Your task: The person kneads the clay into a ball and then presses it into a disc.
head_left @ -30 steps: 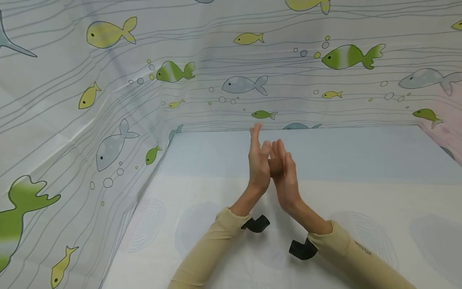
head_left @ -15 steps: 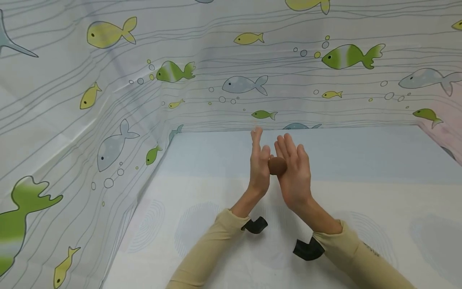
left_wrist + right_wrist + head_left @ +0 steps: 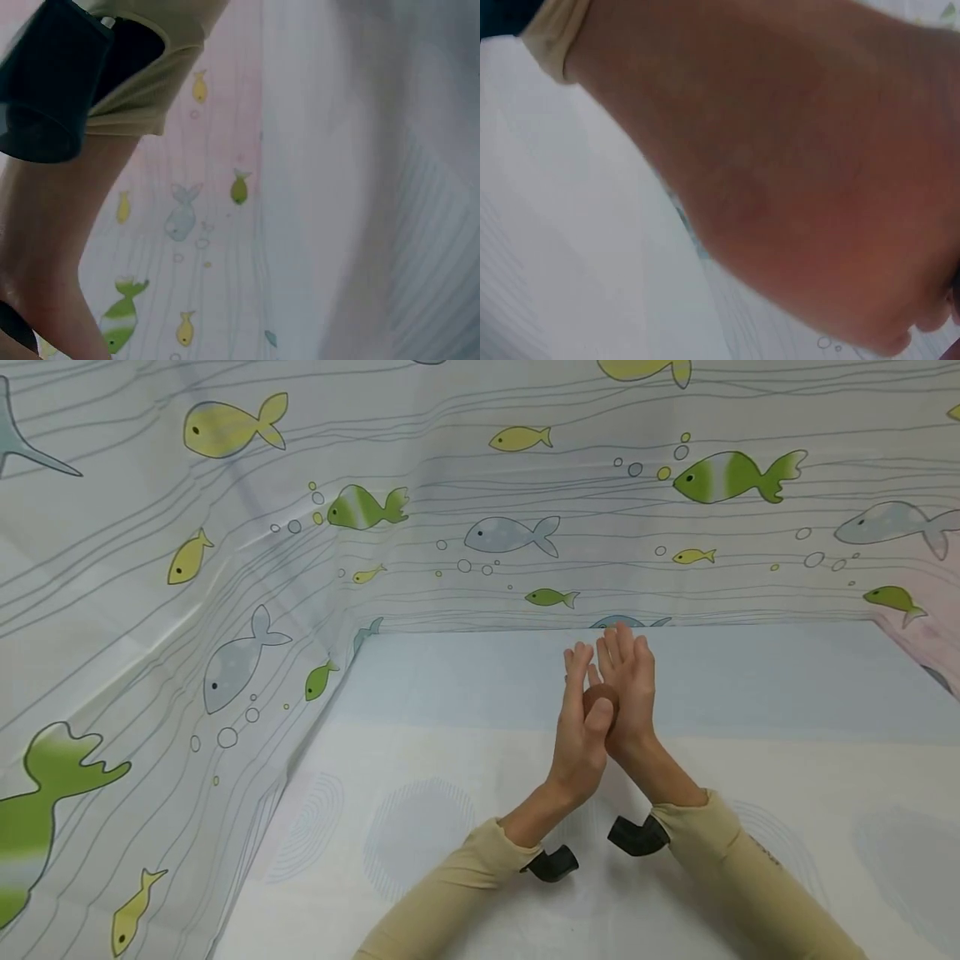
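Observation:
A brown ball (image 3: pixel 602 696) sits between the two palms in the head view, raised in front of the person. My left hand (image 3: pixel 579 747) lies against its near left side, fingers extended upward and thumb across the ball's lower front. Behind it on the right stands my right hand (image 3: pixel 632 702), palm facing the ball and fingers straight. Part of the ball is hidden by the left thumb and palm. The left wrist view catches a sleeved forearm (image 3: pixel 64 195) with a black mount. A large, close wrist and hand (image 3: pixel 780 172) fill the right wrist view.
Below the hands spreads a white tabletop (image 3: pixel 315 827) with pale grey circle prints and a light blue band (image 3: pixel 450 677) at its far side. A fish-patterned curtain (image 3: pixel 420 468) encloses the back and left. Black mounts (image 3: pixel 555 864) stick out at both cuffs.
The left hand has shifted right and slightly down, its thumb now over the ball. The right hand has moved right and up. The ball has travelled a little right between them.

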Available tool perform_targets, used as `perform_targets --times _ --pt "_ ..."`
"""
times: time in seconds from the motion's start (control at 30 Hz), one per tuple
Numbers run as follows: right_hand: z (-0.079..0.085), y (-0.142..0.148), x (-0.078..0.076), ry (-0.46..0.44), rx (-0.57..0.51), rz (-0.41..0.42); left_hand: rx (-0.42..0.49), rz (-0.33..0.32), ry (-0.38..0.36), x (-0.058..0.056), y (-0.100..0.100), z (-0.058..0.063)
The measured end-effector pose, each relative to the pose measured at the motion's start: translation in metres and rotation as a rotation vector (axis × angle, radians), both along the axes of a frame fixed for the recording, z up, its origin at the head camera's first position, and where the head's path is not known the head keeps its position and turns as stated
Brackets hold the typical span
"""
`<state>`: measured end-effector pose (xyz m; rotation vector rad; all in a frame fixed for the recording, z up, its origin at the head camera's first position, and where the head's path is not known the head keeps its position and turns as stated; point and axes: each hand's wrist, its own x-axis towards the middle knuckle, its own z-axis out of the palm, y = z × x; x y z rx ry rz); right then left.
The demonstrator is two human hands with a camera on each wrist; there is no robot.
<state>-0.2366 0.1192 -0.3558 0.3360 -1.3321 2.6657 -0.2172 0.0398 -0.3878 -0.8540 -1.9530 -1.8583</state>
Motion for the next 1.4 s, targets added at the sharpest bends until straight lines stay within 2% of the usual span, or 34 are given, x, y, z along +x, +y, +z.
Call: perform_targets --times 0.13,0.23,0.3,0.4,0.53,0.7,0.87,1.0,1.1,1.23,1.4 --pt "-0.007 0.004 -0.006 -0.004 0.009 -0.016 0.017 0.005 0.031 0.004 0.001 0.008" --pt "-0.015 0.004 -0.007 -0.034 0.02 -0.025 0.038 -0.015 0.051 0.005 0.003 0.012" --pt "-0.019 0.003 -0.006 -0.05 0.009 -0.015 0.047 -0.023 0.053 0.005 0.004 0.014" --pt "-0.023 -0.001 -0.003 -0.044 -0.002 0.001 0.047 0.003 0.024 0.001 0.003 0.014" --pt "-0.023 -0.012 0.006 -0.006 0.07 0.001 0.057 0.057 -0.036 -0.01 0.0 0.007" --pt "-0.024 -0.026 0.018 0.026 0.207 -0.011 0.15 0.099 -0.14 -0.026 -0.008 -0.002" --pt "-0.027 -0.032 0.028 0.029 0.201 0.048 0.166 0.184 -0.19 -0.044 -0.022 0.002" --pt "-0.028 -0.037 0.034 0.073 0.205 0.065 0.17 0.241 -0.206 -0.058 -0.034 0.004" --pt "-0.025 -0.04 0.036 0.1 0.18 0.066 0.161 0.233 -0.209 -0.063 -0.04 0.001" --pt "-0.02 -0.041 0.036 0.126 0.16 0.067 0.143 0.194 -0.23 -0.063 -0.044 -0.007" --pt "-0.018 -0.037 0.034 0.056 0.182 0.047 0.143 0.128 -0.277 -0.057 -0.041 -0.016"
